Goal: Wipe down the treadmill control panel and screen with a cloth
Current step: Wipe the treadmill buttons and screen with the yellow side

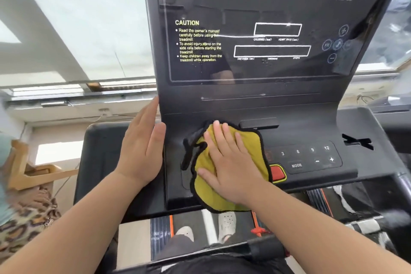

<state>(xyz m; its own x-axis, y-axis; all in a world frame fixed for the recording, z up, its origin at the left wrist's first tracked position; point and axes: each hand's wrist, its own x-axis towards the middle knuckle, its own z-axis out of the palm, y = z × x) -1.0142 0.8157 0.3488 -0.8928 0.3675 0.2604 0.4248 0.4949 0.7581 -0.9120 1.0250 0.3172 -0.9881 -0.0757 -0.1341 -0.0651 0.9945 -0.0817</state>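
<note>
**Flat palm, yellow cloth, low on the console**

Here we are at the control panel (311, 176), and the right hand (229, 162) lies flat on the yellow cloth (251, 153), fingers (219, 134) spread wide and pressing it against the panel's left half, just left of the button cluster (309, 158). Nothing is pinched; the palm does the work. The cloth's lower edge hangs over the panel's front lip, and a black-trimmed corner is bunched just left of the hand.

The left hand (142, 153) stands open against the panel's left side edge, fingers together and straight, looking like a brace for the console.

To do this step well, I'd say keep that palm flat and carry the cloth rightward across the panel, over the 3, 6, 9 and 12 keys, MODE and the plus and minus. Go light there, and lighter near the red button (278, 172) peeking out at the cloth's right edge. Tuck in the bunched corner so it doesn't drag.

Above the panel, the screen (255, 69) shows droplets and streaks, so it looks due for overlapping passes yet.
</note>
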